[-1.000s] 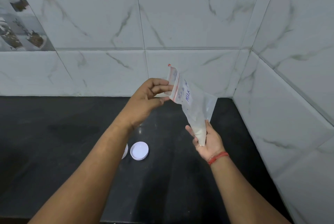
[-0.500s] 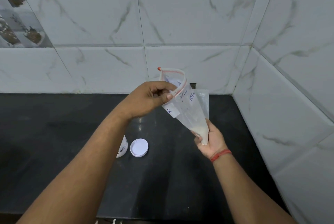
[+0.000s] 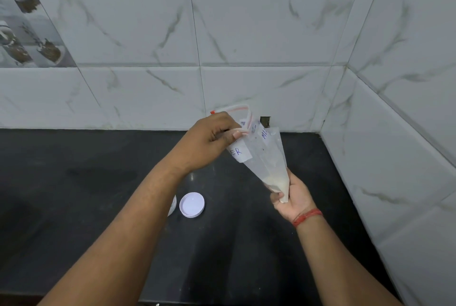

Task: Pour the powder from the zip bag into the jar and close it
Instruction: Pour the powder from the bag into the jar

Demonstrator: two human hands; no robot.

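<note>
A clear zip bag [image 3: 265, 155] with a red zip strip and a handwritten label hangs above the black counter; white powder sits in its bottom corner. My left hand [image 3: 209, 142] pinches one lip of the bag's mouth, which gapes apart. My right hand [image 3: 292, 197] grips the powder-filled bottom corner from below. The jar [image 3: 172, 205] stands on the counter, almost wholly hidden behind my left forearm. Its white round lid [image 3: 192, 205] lies flat on the counter just right of the jar.
The black counter [image 3: 74, 182] ends at white marble-look tiled walls [image 3: 246, 34] at the back and on the right, forming a corner. A small dark gap [image 3: 265, 121] shows in the back wall near the bag. The counter's front edge runs along the bottom.
The bag's zip mouth has been pulled apart into a loop. My left hand shifted slightly right and lower on the bag; my right hand kept its hold on the bottom corner.
</note>
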